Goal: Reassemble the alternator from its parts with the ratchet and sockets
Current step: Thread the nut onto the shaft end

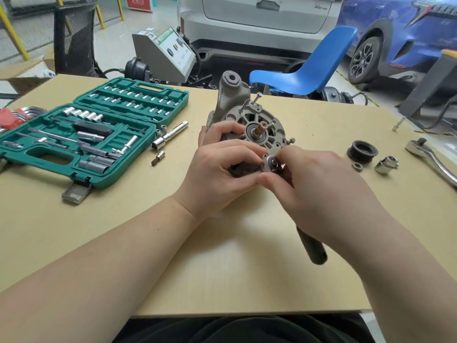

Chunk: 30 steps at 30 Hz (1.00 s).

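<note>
The grey alternator housing (249, 120) stands tilted at the table's middle, its shaft (261, 127) pointing at me and long bolts (257, 97) sticking out of its far rim. My left hand (222, 167) grips the housing's near left side. My right hand (319, 179) pinches the small ratchet's head (269, 165) at the housing's lower rim. The ratchet's dark handle (312, 246) sticks out under my right wrist. What lies under the ratchet head is hidden.
An open green socket case (94, 129) lies at the left, with loose sockets and an extension bar (170, 134) beside it. Right of the alternator lie the black pulley (362, 151), a nut (357, 166), a large socket (386, 165) and a big chrome ratchet (431, 158). A blue chair (311, 68) stands behind the table.
</note>
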### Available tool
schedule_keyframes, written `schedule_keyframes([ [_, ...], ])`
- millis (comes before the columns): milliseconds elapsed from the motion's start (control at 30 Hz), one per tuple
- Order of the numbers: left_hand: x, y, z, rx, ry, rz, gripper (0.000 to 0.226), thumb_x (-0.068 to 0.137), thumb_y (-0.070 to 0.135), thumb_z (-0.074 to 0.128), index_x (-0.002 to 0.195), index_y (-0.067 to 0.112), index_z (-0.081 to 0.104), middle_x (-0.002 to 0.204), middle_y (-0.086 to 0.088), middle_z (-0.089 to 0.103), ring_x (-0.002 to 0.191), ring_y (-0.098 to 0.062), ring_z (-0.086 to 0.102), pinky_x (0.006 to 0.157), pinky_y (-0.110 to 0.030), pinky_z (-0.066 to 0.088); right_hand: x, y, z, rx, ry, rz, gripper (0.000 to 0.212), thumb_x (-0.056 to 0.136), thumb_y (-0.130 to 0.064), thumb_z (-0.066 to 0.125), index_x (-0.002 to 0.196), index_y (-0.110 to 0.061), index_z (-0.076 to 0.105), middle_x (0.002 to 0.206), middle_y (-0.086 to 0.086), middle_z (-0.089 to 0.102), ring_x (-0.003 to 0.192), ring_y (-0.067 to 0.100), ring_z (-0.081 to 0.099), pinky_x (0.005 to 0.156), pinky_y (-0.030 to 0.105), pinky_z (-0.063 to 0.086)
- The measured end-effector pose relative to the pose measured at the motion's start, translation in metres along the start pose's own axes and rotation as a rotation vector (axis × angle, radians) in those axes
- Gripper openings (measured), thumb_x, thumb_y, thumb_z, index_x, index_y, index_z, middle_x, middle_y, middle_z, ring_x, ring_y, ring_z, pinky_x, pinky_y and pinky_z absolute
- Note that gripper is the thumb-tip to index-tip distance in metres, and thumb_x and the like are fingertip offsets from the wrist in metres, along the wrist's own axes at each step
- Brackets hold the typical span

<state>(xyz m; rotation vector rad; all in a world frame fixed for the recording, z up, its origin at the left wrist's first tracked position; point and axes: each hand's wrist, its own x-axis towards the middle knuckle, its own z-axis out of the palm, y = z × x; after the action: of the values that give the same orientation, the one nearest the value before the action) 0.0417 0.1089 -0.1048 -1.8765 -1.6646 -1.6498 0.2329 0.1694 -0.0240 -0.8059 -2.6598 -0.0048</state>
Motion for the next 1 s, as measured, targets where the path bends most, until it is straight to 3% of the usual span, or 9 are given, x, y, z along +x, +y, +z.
schedule_keyframes([
  [133, -0.001, -0.002, 0.0, 0.011, -0.012, 0.003, 0.013, 0.084, 0.017, 0.093, 0.086, 0.008, 0.084, 0.108, 0.003, 0.082, 0.127, -0.041, 0.055, 0.103, -0.068, 0.044, 0.003, 0.0, 0.0, 0.093, -0.001, -0.075, 0.014, 0.099, -0.036, 0.059, 0.108, -0.026, 0.062, 0.096, -0.004, 0.065, 0.09, 0.029, 0.059, 0.074, 0.043, 0.048],
  [233, 0.0, -0.001, 0.0, 0.025, -0.029, 0.033, 0.011, 0.088, 0.016, 0.091, 0.093, 0.008, 0.086, 0.11, 0.001, 0.082, 0.127, -0.044, 0.055, 0.105, -0.064, 0.044, 0.008, 0.005, -0.007, 0.091, -0.018, -0.134, 0.02, 0.098, -0.024, 0.064, 0.117, -0.031, 0.066, 0.101, -0.006, 0.064, 0.095, 0.025, 0.06, 0.078, 0.042, 0.049],
  [333, -0.001, 0.0, 0.001, 0.039, -0.025, 0.038, 0.012, 0.086, 0.014, 0.092, 0.096, 0.01, 0.086, 0.112, 0.003, 0.081, 0.128, -0.041, 0.054, 0.106, -0.064, 0.044, 0.009, 0.006, -0.009, 0.023, -0.027, -0.099, 0.017, 0.097, -0.043, 0.059, 0.107, -0.032, 0.066, 0.092, -0.007, 0.066, 0.089, 0.026, 0.061, 0.072, 0.04, 0.05],
  [433, -0.002, -0.001, -0.002, 0.042, -0.031, 0.025, 0.016, 0.085, 0.023, 0.093, 0.094, 0.011, 0.085, 0.113, 0.003, 0.081, 0.13, -0.038, 0.054, 0.106, -0.064, 0.045, 0.006, 0.002, -0.005, 0.02, 0.001, -0.034, 0.034, 0.092, -0.063, 0.059, 0.09, -0.03, 0.062, 0.073, -0.005, 0.059, 0.075, 0.026, 0.056, 0.06, 0.035, 0.039],
  [500, -0.002, 0.0, -0.003, 0.038, -0.036, 0.016, 0.017, 0.085, 0.025, 0.092, 0.092, 0.011, 0.085, 0.112, 0.004, 0.081, 0.13, -0.038, 0.054, 0.106, -0.063, 0.044, 0.007, -0.001, -0.005, 0.019, 0.002, -0.053, 0.034, 0.092, -0.061, 0.06, 0.088, -0.028, 0.061, 0.072, -0.005, 0.056, 0.073, 0.026, 0.052, 0.06, 0.035, 0.035],
  [633, 0.0, 0.001, -0.002, 0.036, -0.05, 0.018, 0.01, 0.086, 0.012, 0.093, 0.093, 0.008, 0.086, 0.109, 0.002, 0.082, 0.127, -0.043, 0.055, 0.108, -0.061, 0.043, 0.015, 0.004, -0.013, 0.036, -0.073, -0.145, 0.012, 0.098, -0.035, 0.063, 0.107, -0.029, 0.065, 0.097, -0.007, 0.065, 0.091, 0.026, 0.06, 0.074, 0.041, 0.05],
  [700, -0.001, 0.001, -0.002, 0.041, -0.062, 0.029, 0.01, 0.088, 0.012, 0.091, 0.096, 0.008, 0.086, 0.111, 0.001, 0.082, 0.128, -0.043, 0.055, 0.109, -0.059, 0.043, 0.018, 0.006, -0.018, 0.049, -0.098, -0.174, 0.016, 0.097, -0.03, 0.066, 0.112, -0.031, 0.067, 0.102, -0.008, 0.067, 0.095, 0.026, 0.062, 0.078, 0.043, 0.052],
  [900, -0.002, -0.001, -0.002, 0.042, -0.041, 0.048, 0.021, 0.085, 0.024, 0.093, 0.096, 0.008, 0.085, 0.115, 0.0, 0.081, 0.132, -0.038, 0.054, 0.11, -0.054, 0.046, 0.012, 0.003, -0.009, -0.032, -0.065, -0.058, 0.038, 0.093, -0.065, 0.054, 0.09, -0.028, 0.056, 0.074, -0.008, 0.053, 0.077, 0.025, 0.055, 0.059, 0.036, 0.036],
  [1000, -0.001, -0.001, -0.003, 0.031, -0.049, 0.045, 0.015, 0.086, 0.016, 0.093, 0.097, 0.008, 0.086, 0.114, 0.0, 0.082, 0.131, -0.04, 0.054, 0.112, -0.053, 0.045, 0.012, 0.001, -0.01, -0.041, -0.048, -0.094, 0.025, 0.095, -0.056, 0.058, 0.092, -0.031, 0.053, 0.078, -0.01, 0.055, 0.081, 0.027, 0.057, 0.059, 0.036, 0.037],
])
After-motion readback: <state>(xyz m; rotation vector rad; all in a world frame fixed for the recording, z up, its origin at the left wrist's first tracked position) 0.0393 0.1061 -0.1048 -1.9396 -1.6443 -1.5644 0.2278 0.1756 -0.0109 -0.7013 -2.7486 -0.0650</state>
